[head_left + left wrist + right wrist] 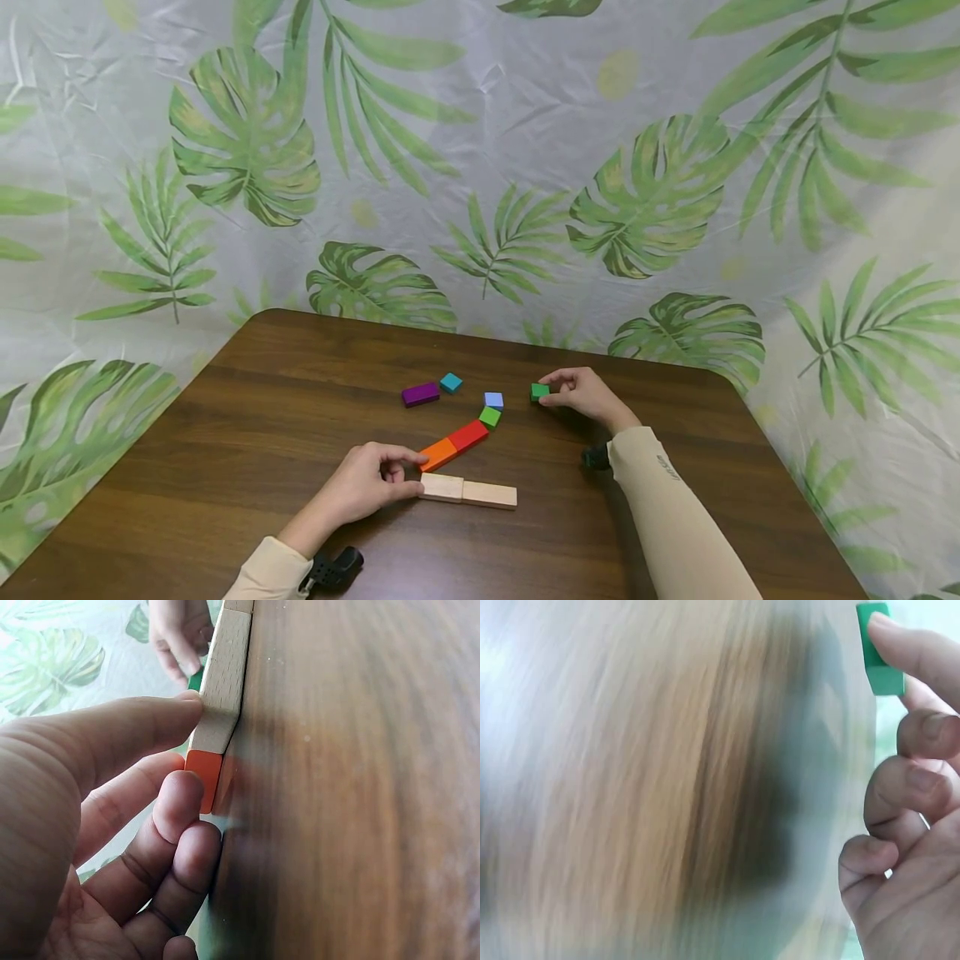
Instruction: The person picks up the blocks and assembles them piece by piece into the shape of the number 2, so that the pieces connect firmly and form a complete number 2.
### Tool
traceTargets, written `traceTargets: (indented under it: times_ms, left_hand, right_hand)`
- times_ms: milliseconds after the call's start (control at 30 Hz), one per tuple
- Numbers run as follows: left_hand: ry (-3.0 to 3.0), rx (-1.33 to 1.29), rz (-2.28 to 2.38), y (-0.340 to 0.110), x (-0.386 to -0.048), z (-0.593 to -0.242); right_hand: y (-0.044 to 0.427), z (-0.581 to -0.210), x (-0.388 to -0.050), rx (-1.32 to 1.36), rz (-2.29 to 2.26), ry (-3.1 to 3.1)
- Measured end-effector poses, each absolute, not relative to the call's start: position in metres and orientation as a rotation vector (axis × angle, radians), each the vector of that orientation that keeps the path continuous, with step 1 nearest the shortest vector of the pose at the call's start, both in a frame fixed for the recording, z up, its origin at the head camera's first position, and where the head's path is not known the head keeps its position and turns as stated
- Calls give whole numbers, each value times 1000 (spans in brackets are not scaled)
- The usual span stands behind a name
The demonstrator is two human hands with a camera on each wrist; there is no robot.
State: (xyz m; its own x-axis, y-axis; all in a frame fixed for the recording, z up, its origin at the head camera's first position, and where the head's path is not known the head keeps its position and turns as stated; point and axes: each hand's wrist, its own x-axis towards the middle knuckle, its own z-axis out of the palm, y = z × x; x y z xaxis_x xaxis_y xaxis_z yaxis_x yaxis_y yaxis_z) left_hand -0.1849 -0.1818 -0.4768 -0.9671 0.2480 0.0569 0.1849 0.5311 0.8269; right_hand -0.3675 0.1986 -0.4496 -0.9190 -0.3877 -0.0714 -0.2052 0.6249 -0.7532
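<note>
My left hand is at the left ends of two rows of blocks. Its index fingertip touches the orange block, while its thumb rests against the near plain wooden block. A red block continues the line from the orange one, followed by a light green block and a light blue block. A second plain wooden block lies end to end with the first. Over to the right, my right hand pinches a dark green block between thumb and index finger.
Behind the line of blocks, a purple block and a teal block lie on the brown wooden table. A leaf-patterned curtain hangs beyond the table's back edge.
</note>
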Motion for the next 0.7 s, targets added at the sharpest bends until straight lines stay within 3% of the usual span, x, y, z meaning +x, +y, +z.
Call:
traceTargets:
  times_ms: [700]
  left_hand:
    - [2718,403,1438,-182,-185,-478]
  right_hand:
    - [137,-456,-381,-407,-1112,2769]
